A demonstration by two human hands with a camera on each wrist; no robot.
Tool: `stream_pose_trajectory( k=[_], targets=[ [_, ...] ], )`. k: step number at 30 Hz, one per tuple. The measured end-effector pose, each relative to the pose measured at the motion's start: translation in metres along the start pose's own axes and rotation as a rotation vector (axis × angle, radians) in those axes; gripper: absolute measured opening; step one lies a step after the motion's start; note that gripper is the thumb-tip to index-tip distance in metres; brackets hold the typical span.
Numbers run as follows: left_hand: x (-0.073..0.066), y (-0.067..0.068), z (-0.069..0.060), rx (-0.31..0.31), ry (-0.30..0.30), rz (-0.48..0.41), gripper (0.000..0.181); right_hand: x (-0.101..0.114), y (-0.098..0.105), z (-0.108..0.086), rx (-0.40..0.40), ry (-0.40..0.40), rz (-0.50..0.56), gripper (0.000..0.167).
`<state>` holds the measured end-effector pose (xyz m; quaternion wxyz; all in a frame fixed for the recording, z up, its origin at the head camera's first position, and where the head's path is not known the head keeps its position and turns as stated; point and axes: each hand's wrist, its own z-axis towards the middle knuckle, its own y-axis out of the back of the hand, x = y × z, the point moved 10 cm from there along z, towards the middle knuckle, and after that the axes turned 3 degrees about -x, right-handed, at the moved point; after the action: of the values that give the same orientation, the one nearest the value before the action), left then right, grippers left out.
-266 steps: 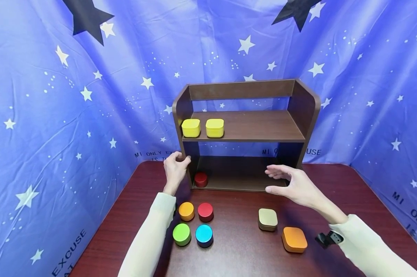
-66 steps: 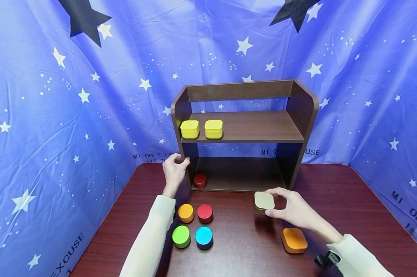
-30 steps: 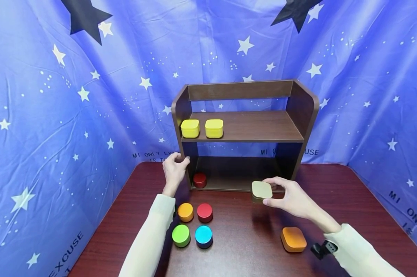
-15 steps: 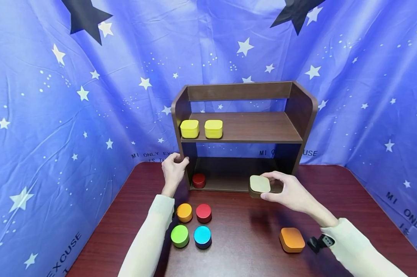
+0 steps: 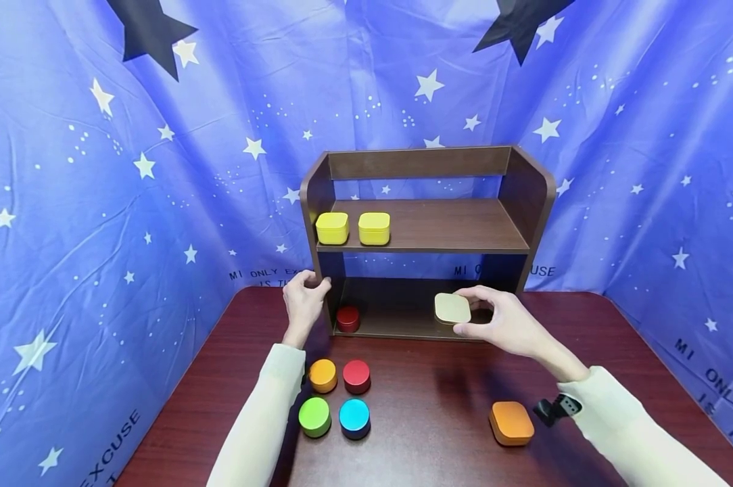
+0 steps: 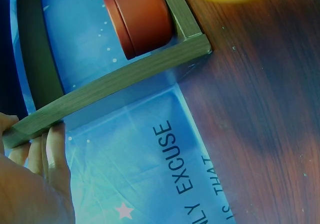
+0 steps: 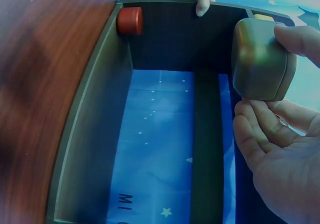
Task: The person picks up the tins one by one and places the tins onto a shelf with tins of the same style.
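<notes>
My right hand (image 5: 512, 325) pinches a pale gold square tin (image 5: 452, 308) between thumb and fingers. In the head view it appears in front of the lower opening of a dark brown two-tier shelf (image 5: 427, 220). The right wrist view shows the gold tin (image 7: 260, 59) from its side, near the shelf's upper board. My left hand (image 5: 303, 306) grips the shelf's left side panel, fingers outside and thumb around its front edge. In the left wrist view, the left hand (image 6: 40, 184) is partly cut off. A round red tin (image 5: 347, 319) stands inside the lower tier at the left.
Two yellow square tins (image 5: 374, 228) sit on the upper tier's left part. On the table before the shelf stand round orange (image 5: 322, 375), red (image 5: 357, 377), green (image 5: 314, 416) and blue (image 5: 355, 419) tins. An orange square tin (image 5: 512, 423) lies near my right forearm.
My right hand has taken the gold tin off the table, then raised it and brought it toward the shelf. My left hand has kept its grip on the side panel.
</notes>
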<state>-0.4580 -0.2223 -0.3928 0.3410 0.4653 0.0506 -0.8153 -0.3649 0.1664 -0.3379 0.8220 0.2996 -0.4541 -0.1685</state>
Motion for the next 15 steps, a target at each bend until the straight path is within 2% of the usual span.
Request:
stream_pose_trajectory(
  k=[15],
  targets=[
    [-0.003,0.001,-0.002,-0.003,0.001,0.000,0.017,0.018,0.016,0.025,-0.006,0.004,-0.019,0.055]
  ],
)
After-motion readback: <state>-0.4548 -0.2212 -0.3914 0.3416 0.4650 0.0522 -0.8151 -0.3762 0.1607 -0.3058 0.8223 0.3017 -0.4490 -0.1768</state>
